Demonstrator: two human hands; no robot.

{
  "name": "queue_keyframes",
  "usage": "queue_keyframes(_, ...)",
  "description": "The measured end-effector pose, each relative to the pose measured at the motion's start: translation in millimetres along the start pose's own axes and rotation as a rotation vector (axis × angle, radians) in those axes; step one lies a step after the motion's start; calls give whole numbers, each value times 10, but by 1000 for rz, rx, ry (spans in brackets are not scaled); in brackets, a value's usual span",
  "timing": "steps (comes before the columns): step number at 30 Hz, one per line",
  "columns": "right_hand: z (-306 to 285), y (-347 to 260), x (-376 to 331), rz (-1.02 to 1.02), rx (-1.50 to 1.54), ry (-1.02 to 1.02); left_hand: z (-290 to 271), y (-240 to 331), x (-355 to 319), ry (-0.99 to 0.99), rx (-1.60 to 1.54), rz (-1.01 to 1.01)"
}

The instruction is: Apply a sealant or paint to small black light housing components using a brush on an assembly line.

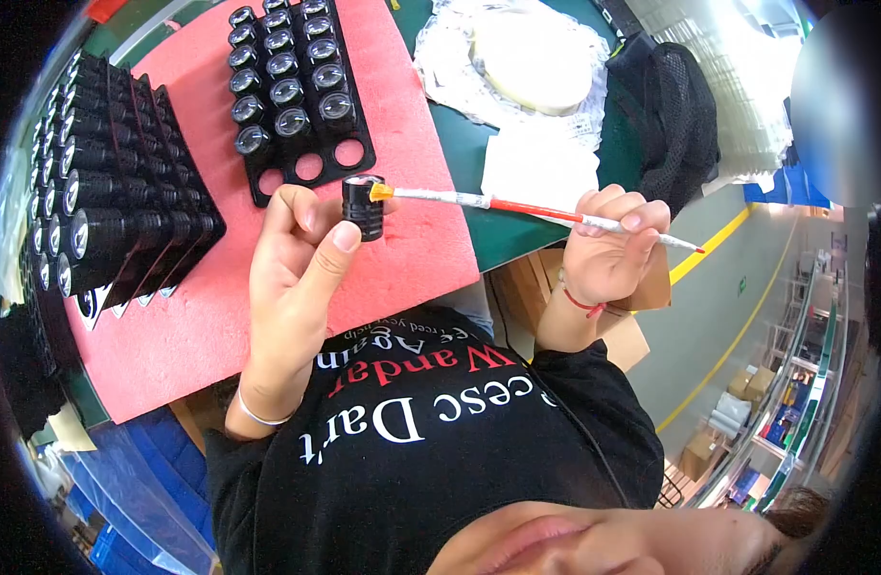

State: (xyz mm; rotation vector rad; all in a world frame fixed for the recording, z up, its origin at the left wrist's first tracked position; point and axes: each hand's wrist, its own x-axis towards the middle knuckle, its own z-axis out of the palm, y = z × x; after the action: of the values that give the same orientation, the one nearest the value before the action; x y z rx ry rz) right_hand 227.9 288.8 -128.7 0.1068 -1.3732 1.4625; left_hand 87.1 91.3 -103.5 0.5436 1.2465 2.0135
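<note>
Between the thumb and fingers of my left hand [301, 259] is a small black ribbed lens barrel [363, 218], upright over the pink foam mat [417, 125]. My right hand [613, 244] pinches a thin brush-like stick [536, 210] with a white and red wrapped handle. Its orange tip touches the barrel near the upper rim. Just beyond my left hand lies a black tray [328, 161] with rows of glass-topped black lens barrels and some bare holes at its near end.
Several stacked trays full of black lens barrels [124, 163] stand at the left of the mat. White cloth [536, 168], a pale ring [532, 62] on crumpled plastic and a black mesh bag [680, 125] lie on the green table [503, 235]. Cardboard boxes [656, 287] sit beyond its right edge.
</note>
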Motion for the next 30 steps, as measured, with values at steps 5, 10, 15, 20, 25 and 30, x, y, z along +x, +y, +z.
queue_keyframes(5,3,2,-19,-35,-57,0,-4,22,-5,25,-11,-29)
queue_keyframes(10,33,-57,-36,6,58,39,17,18,0,20,-43,-22)
queue_keyframes(15,83,-64,-73,38,174,28,23,7,-4,60,-62,-32)
queue_keyframes(20,117,-44,-100,56,173,22,18,1,-1,61,-20,-27)
queue_keyframes(25,84,-9,-126,43,52,171,-9,-16,-3,42,3,-12)
queue_keyframes(30,52,13,-167,46,-8,244,27,9,0,39,12,-27)
